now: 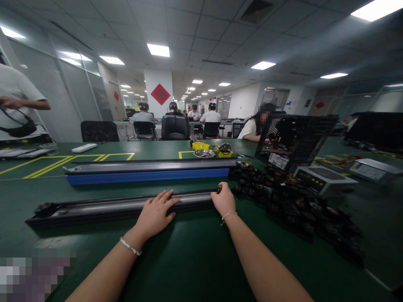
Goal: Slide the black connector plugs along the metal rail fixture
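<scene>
A long black channel [107, 206] with a shiny grey inner surface lies across the green table before me. My left hand [156, 213] rests flat on it right of its middle, fingers spread. At its right end my right hand [224, 201] is closed, thumb and fingers pinching a small black part [219, 190] mostly hidden by the hand. Another black bit [45, 208] sits at the channel's left end. Behind it lies a second, similar channel [151, 166] with a blue front side [147, 176]. A heap of small black parts [292, 205] is right of my right hand.
An open computer case [289, 138] and a power supply unit [324, 179] stand at right. A yellow tray [200, 145] and a round metal dish [204, 153] are farther back. One person [252, 128] sits across the table; another [20, 96] stands at far left.
</scene>
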Demonstrator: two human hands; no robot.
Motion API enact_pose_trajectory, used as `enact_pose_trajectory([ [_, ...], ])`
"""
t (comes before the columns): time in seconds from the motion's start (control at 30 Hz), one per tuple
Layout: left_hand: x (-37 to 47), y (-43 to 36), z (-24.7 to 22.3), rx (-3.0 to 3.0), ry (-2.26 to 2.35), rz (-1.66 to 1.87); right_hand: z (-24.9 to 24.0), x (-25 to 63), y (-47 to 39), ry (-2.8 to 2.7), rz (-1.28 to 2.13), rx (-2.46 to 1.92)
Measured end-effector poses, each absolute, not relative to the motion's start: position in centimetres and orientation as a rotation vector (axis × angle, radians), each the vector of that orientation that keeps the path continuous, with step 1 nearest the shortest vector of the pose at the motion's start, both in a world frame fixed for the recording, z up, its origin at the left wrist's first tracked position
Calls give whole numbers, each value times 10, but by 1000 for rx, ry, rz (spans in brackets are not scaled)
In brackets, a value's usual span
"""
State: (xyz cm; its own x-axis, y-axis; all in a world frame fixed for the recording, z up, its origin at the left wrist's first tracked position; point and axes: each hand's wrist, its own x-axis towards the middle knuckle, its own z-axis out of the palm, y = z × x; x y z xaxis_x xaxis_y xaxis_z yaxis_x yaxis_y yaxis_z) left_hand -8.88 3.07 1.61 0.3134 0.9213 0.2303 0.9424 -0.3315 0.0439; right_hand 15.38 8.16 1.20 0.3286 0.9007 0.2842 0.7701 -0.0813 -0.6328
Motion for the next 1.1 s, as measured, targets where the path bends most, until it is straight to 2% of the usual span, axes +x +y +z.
enact_pose_trajectory([
  [0.8, -89, 31, 17, -2466, -1766, -341, 11, 186, 87, -1433, 134, -1962],
  [1.1, -89, 32, 17, -2468, -1760, -340, 20, 229, 89, -1330, -450, -1806],
])
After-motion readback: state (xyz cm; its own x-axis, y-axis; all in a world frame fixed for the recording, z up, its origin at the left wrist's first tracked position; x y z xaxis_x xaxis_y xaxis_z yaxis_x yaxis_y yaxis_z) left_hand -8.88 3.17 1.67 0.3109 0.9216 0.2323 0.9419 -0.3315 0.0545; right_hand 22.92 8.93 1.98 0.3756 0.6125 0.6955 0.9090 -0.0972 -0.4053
